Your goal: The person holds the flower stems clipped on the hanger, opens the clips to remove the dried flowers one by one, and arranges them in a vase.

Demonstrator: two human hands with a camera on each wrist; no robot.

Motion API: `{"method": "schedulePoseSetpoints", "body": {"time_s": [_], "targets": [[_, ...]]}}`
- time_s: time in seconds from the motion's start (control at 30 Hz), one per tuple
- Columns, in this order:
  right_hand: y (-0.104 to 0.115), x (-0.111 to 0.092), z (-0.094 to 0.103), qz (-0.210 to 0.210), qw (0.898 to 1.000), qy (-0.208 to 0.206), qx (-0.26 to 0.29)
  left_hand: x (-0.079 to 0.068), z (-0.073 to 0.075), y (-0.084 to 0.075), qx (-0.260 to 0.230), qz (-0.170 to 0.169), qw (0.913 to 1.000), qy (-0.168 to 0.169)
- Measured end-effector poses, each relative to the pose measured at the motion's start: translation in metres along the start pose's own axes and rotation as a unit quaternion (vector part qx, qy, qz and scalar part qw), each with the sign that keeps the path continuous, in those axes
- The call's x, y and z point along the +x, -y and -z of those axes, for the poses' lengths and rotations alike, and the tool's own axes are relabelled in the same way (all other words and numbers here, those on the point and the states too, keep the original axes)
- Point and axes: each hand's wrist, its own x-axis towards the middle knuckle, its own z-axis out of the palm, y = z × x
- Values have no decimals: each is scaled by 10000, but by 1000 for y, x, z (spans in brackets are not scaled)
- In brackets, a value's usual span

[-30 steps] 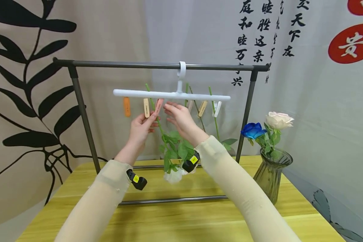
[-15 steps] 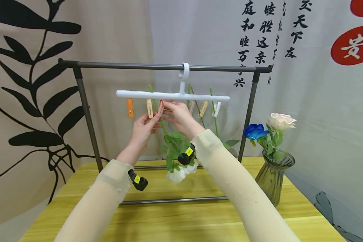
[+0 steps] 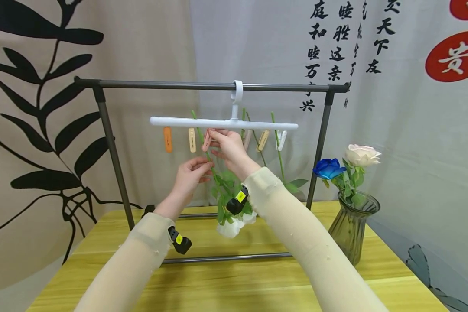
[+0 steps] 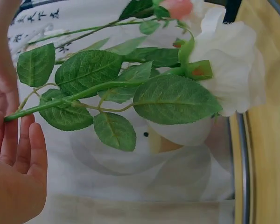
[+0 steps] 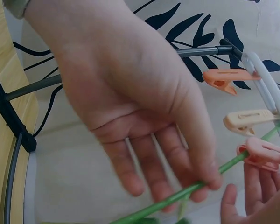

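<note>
A white bar hanger [image 3: 179, 121] hangs by its hook from a dark rack and carries a row of clothespins. My right hand [image 3: 234, 149] holds the pink clothespin [image 5: 266, 151] at its upper end, just under the bar. Through that clothespin runs the green stem [image 5: 177, 198] of a white rose [image 4: 228, 60], which hangs head down with its leaves below. Lower on the stem, my left hand [image 3: 191, 173] pinches it between thumb and fingertips. In the right wrist view the left hand is large in the middle, the right at the lower right.
An orange clothespin [image 3: 167, 139] and a cream clothespin [image 3: 192, 140] hang left of the hands. More clothespins with stems hang on the right, including a white clothespin [image 3: 281, 140]. A glass vase [image 3: 351, 225] with blue and pale roses stands right of the rack [image 3: 115, 160] on the wooden table [image 3: 226, 286].
My right hand has closed in on the pink clothespin and grips it. My left hand has let go of that clothespin and slid down to the rose stem.
</note>
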Motion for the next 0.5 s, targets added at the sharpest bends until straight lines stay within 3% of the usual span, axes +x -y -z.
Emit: {"method": "schedulePoseSetpoints", "body": {"time_s": [0.23, 0.5], "targets": [[-2, -1, -3, 131, 9996, -249, 75, -20, 1, 17, 3, 336, 9994, 111], [-3, -1, -1, 218, 9995, -208, 84, -42, 6, 35, -75, 614, 9976, 309]]}}
